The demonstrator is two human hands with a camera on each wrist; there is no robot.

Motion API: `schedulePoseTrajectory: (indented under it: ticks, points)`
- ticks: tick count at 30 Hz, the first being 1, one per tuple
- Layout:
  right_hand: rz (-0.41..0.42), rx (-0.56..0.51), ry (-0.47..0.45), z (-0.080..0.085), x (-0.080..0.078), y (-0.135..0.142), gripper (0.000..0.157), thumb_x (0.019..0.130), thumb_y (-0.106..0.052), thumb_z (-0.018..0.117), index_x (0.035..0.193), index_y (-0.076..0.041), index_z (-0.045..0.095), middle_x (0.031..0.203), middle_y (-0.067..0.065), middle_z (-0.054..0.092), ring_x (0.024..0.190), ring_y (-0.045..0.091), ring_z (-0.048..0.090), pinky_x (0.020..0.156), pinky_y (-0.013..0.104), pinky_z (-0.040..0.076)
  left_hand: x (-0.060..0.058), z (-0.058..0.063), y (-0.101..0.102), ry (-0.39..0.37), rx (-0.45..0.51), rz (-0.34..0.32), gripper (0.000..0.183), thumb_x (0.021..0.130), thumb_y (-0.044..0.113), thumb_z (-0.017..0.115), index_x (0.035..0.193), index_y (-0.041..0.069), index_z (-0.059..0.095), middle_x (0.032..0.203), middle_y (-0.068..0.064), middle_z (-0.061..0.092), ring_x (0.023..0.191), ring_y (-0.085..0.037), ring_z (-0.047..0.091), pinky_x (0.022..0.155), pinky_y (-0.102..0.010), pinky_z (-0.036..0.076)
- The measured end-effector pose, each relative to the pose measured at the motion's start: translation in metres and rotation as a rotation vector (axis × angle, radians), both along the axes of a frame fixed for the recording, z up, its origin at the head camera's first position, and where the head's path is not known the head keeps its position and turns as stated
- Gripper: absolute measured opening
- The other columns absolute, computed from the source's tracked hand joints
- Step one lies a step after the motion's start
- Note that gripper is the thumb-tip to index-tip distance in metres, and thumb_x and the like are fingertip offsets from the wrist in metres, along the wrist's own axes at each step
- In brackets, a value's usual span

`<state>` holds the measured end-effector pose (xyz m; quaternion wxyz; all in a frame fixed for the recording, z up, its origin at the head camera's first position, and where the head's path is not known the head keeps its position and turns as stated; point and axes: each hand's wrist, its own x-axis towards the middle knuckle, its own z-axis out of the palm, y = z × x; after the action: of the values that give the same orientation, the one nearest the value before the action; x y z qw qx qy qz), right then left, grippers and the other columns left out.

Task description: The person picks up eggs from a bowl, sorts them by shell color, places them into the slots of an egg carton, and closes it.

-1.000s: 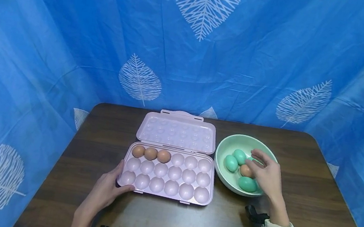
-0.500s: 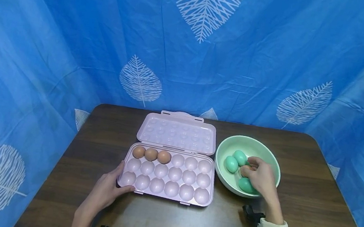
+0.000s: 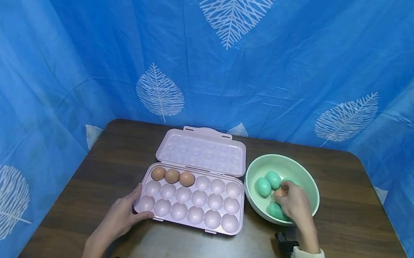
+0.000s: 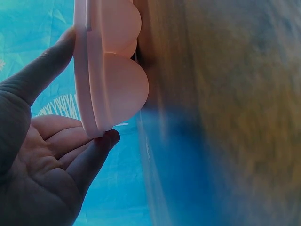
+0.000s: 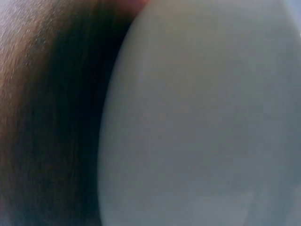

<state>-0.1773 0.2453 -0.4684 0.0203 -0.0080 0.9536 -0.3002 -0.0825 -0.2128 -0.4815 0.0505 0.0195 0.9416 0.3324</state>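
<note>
My left hand (image 3: 121, 214) holds the left front corner of a pink egg carton (image 3: 193, 224). In the left wrist view its thumb and fingers lie around the rim of the carton (image 4: 123, 89). Three brown eggs (image 3: 172, 176) fill the left cups of the back row. My right hand (image 3: 296, 203) reaches into a light green bowl (image 3: 253, 170), fingertips pinching a brown egg (image 3: 280, 192) among several green eggs (image 3: 273, 180). Part of that egg is hidden by the fingers. The right wrist view is mostly filled by the bowl's pale outer wall (image 5: 197, 117).
The carton's lid (image 3: 202, 151) lies folded back behind the tray. Bowl and carton stand side by side on a dark wooden table (image 3: 350, 235). A blue curtain (image 3: 270, 67) with white leaf prints hangs behind and beside the table.
My right hand has gone lower into the bowl, and its fingers have closed on the brown egg. The front green egg has shifted slightly left. The left hand stays at the carton.
</note>
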Motion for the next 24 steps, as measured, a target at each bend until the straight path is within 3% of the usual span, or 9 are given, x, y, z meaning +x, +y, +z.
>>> schedulePoseTrajectory:
  ticks: [11,24]
  points:
    - [-0.006,-0.042,-0.01,0.0001,0.0013,-0.0007,0.037,0.085,-0.005,0.07,0.117,0.013,0.06,0.111,0.029,0.064,0.104,0.043,0.058,0.09,0.056,0.046,0.0006,-0.0018,-0.0002,0.028,0.008,-0.004,0.095,0.081,0.033,0.082,0.146,-0.015,0.031,0.144,-0.032,0.041,0.131,-0.042,0.045,0.107,-0.053,0.037]
    - [-0.03,-0.094,0.044,0.001,0.0027,-0.0009,0.037,0.088,-0.004,0.068,0.12,0.012,0.06,0.111,0.029,0.065,0.104,0.041,0.06,0.089,0.055,0.047,0.0012,-0.0017,-0.0006,-0.002,0.02,0.004,0.097,0.081,0.037,0.081,0.148,-0.012,0.029,0.146,-0.031,0.038,0.134,-0.041,0.042,0.108,-0.053,0.036]
